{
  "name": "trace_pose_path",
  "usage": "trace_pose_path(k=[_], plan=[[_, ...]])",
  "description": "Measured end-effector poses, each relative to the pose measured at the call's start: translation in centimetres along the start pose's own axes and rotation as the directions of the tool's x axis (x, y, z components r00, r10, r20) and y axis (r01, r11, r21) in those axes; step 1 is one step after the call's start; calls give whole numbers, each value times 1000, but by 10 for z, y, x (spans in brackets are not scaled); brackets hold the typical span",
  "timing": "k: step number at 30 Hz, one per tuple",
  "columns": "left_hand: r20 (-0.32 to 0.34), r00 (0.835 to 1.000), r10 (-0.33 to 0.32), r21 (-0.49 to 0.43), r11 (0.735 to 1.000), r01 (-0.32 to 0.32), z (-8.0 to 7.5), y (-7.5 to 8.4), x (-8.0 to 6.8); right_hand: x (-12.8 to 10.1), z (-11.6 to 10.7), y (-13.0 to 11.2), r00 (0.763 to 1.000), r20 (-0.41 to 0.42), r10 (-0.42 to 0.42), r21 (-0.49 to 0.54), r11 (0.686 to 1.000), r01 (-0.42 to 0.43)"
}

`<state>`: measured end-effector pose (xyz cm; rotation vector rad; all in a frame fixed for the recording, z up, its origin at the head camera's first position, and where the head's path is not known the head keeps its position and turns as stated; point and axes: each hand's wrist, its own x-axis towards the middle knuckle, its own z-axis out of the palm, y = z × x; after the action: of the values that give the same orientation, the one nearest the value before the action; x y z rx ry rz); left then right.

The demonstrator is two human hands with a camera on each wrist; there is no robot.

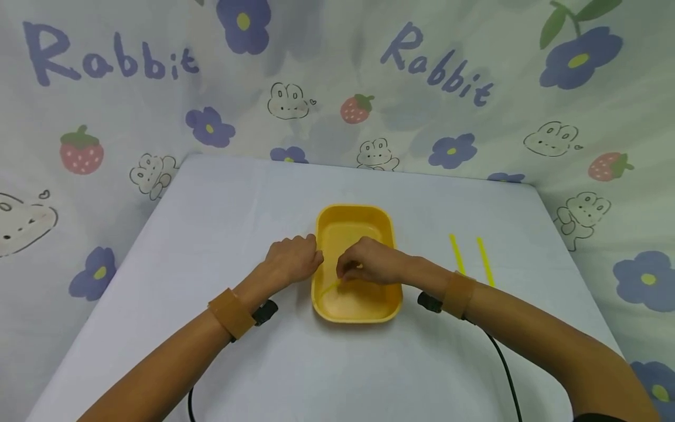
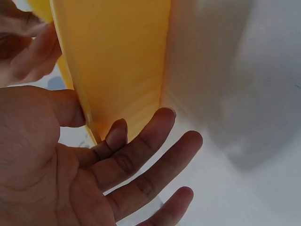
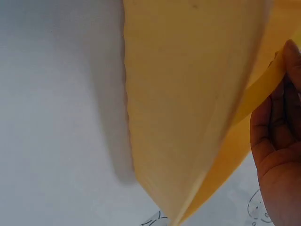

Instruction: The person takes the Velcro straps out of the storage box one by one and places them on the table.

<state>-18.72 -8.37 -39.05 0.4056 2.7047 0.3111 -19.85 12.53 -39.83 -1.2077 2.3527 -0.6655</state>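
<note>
A yellow rectangular tray (image 1: 350, 225) with rounded corners stands on the white table. Its left rim is pinched by my left hand (image 1: 295, 257); in the left wrist view the thumb lies inside the tray wall (image 2: 117, 52), with fingers spread along the outside. Over the tray, my right hand (image 1: 375, 262) pinches a thin yellow strip (image 1: 331, 288) that slants down toward the near left corner. The right wrist view shows this strip (image 3: 261, 94) bowed between thumb and fingers, its lower part hidden behind the tray wall (image 3: 188, 84).
Two more yellow strips, a left one (image 1: 456, 253) and a right one (image 1: 485, 261), lie on the table (image 1: 237, 205) right of the tray, their near ends behind the right forearm. A patterned cloth (image 1: 327, 70) hangs behind. Black cables run from both wrist cameras.
</note>
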Motion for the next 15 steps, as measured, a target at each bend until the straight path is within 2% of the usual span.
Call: trace_pose_path(k=[10,15], plan=[[1,1000,7,-3,1000,-7,1,-2,1,-12,-16,-2,990,-134,34,83,996,-23],[22,1000,0,-5,1000,0,1,-2,2,-17,-22,-3,971,-237,39,139,990,-6]])
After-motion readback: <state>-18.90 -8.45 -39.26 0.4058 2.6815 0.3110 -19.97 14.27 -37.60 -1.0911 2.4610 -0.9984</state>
